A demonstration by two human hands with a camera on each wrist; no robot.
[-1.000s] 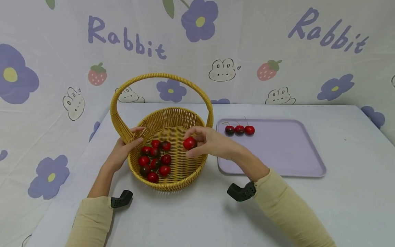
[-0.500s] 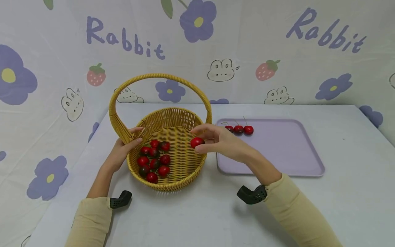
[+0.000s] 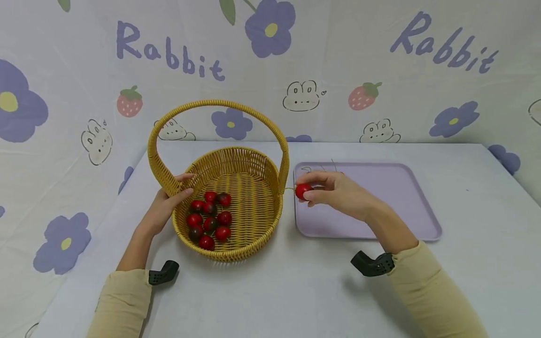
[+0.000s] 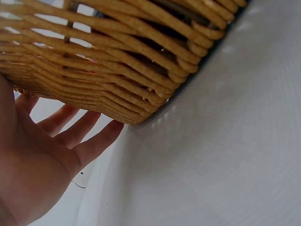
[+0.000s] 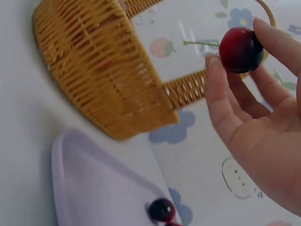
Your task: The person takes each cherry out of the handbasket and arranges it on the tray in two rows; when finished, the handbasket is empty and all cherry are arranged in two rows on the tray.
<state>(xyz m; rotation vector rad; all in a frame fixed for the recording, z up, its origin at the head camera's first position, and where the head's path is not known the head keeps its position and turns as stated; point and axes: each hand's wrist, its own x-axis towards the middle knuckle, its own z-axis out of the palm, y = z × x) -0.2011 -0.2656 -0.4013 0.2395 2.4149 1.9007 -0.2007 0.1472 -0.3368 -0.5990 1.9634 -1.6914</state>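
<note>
In the head view the left hand (image 3: 159, 210) holds the yellow woven basket (image 3: 236, 256) by its left side, at the foot of the handle. Its fingertips touch the weave (image 4: 108, 61) in the left wrist view. Several red and dark cherries (image 3: 209, 223) lie in the basket's left half. The right hand (image 3: 346, 195) pinches one cherry (image 3: 303, 191) above the left edge of the lilac tray (image 3: 380, 202). The right wrist view shows this cherry (image 5: 241, 50) between thumb and fingers, its green stem pointing towards the basket.
Stems (image 3: 333, 165) show behind the right hand at the tray's back left; the right wrist view shows a dark red cherry (image 5: 162, 210) on the tray. A printed cloth (image 3: 321, 61) hangs behind the white table (image 3: 270, 291).
The right hand has moved right with its cherry, from above the basket to above the tray's left edge, and now covers the tray's cherries. The left hand stays at the basket.
</note>
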